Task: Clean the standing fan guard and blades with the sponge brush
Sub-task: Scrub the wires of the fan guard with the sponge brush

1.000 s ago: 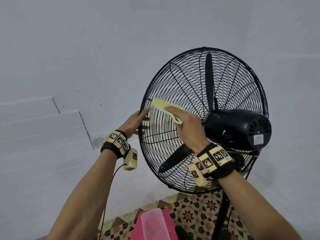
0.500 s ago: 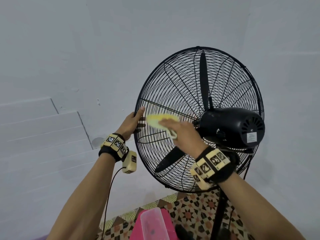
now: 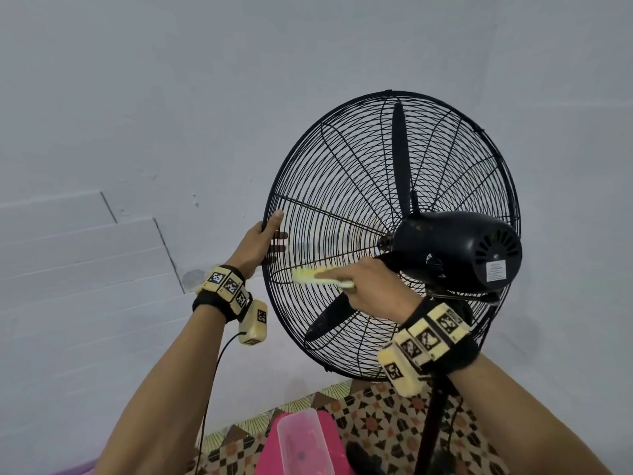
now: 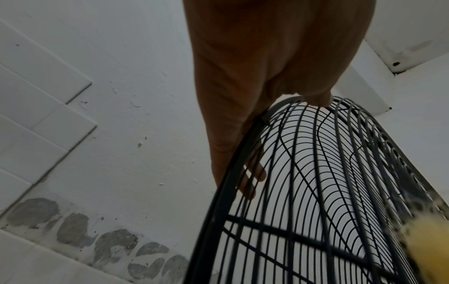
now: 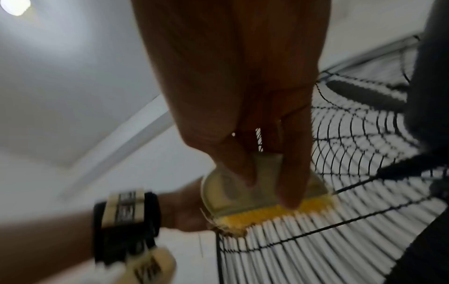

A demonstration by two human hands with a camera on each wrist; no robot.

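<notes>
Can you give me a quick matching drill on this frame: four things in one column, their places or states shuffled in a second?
Things
1. left hand
2. sponge brush
3. motor housing
4. pink container

Places or states
A. pressed on the guard wires by the right hand
B. low in the head view, over the patterned floor
C. gripping the guard rim
D. black, behind the blades' hub

Pairs: 1-C, 2-A, 3-D, 4-B
</notes>
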